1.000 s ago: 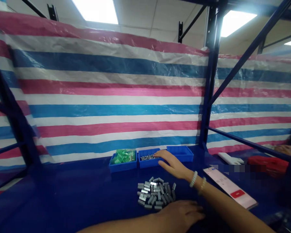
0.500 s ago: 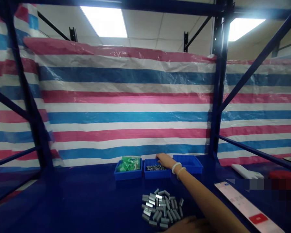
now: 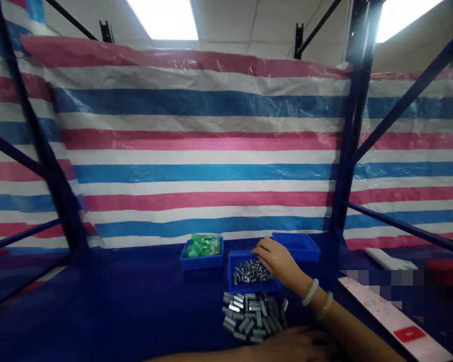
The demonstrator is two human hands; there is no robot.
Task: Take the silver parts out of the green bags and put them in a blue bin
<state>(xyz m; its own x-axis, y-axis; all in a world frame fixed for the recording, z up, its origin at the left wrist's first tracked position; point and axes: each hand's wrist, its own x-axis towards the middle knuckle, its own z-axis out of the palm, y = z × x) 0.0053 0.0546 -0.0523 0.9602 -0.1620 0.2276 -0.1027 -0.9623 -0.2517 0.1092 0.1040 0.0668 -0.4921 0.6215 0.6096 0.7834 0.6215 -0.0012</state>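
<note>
My right hand reaches to the middle blue bin, its fingers bent over the far right rim and closed on it. Small silvery screws fill the floor of this bin. Just in front of it lies a loose pile of short metal cylinders or spacers; their exact kind is hard to make out. At the bottom edge my left hand rests low beside the pile, fingers stretched to the right, with nothing visible in it. Part of that hand is dark and cut off.
Behind on the left stands a blue bin of green plastic packets. Another blue bin is at the back right. A phone and a white glove lie to the right. Blue rack posts frame the table.
The middle bin has slid toward me with my right hand on its rim, up to the pile's far edge. My left forearm has come further into view. The camera has tilted down slightly.
</note>
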